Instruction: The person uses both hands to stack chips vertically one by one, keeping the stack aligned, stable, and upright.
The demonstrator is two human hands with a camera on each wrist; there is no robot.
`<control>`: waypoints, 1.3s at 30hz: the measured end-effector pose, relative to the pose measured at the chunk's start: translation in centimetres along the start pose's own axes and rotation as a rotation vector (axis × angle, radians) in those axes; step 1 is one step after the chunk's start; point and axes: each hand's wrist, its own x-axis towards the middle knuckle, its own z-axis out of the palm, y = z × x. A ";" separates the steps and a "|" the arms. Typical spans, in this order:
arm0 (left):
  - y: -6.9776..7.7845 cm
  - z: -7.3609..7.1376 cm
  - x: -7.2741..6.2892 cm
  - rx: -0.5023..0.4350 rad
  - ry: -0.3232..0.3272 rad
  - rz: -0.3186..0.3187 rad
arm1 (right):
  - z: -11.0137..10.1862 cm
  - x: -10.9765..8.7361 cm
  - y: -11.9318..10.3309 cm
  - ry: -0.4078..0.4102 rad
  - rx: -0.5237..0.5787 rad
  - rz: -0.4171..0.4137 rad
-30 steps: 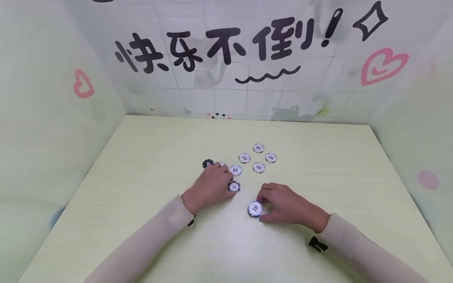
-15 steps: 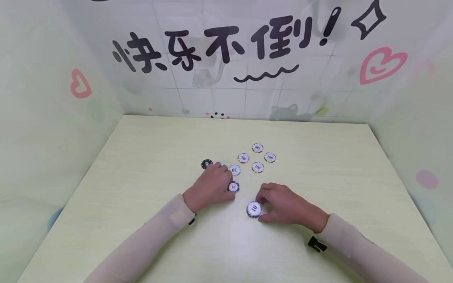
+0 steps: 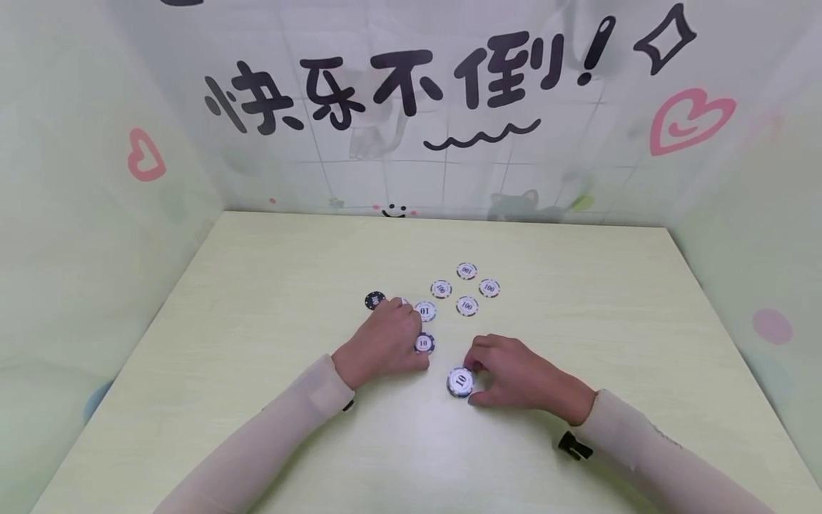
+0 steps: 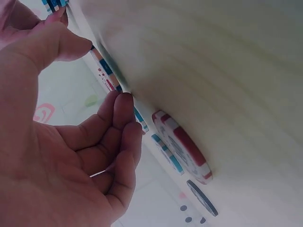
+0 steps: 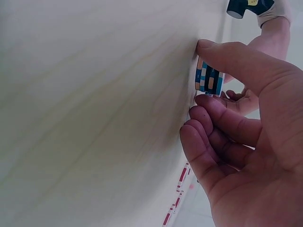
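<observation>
Head view: on a pale wood-grain table (image 3: pixel 398 457), we see the left hand (image 3: pixel 383 339) pinch a round navy-rimmed white chip (image 3: pixel 424 343), the right hand (image 3: pixel 516 371) a round blue-and-white chip stack (image 3: pixel 459 383), both between thumb and fingertips.

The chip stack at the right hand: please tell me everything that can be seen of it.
The chip stack is several round chips piled flat on the pale table. A white face with a dark 10 tops it; the edges carry blue, dark, white and tan blocks. It looks plastic. The right hand curves thumb and index finger round it; the exact count is unclear.
</observation>
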 end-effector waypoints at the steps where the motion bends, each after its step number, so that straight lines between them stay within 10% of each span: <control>1: 0.0 0.0 -0.1 0.002 0.007 0.006 | 0.0 0.0 0.0 0.000 0.000 0.000; 39: 0.9 -1.1 -1.2 -0.098 0.066 0.030 | -0.1 -0.3 -0.2 0.013 -0.006 -0.019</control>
